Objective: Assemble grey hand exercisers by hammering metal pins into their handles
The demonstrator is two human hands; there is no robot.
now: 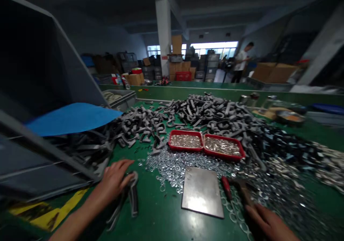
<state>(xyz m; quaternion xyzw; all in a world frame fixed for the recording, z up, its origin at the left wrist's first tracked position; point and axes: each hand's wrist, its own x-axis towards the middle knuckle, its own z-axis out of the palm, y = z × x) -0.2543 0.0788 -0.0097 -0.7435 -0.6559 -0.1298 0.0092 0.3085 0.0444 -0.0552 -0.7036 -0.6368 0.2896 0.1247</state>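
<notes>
My left hand point(116, 179) is closed around a bundle of grey curved metal parts point(131, 197) that hang down onto the green table point(158, 216). My right hand point(264, 220) rests low at the right among scattered silver washers point(172, 169), fingers curled over something dark I cannot make out; a hammer point(243, 190) lies just ahead of it. A red-handled tool point(226, 188) lies beside a flat metal plate point(202, 192). A large heap of the same grey parts point(204, 113) covers the middle of the table.
A tipped grey bin point(34, 90) with a blue sheet point(71, 117) stands at the left. Two red trays point(205, 144) hold small shiny pieces. Another grey crate point(120, 98) sits behind. A person in white point(240, 63) stands far back near boxes.
</notes>
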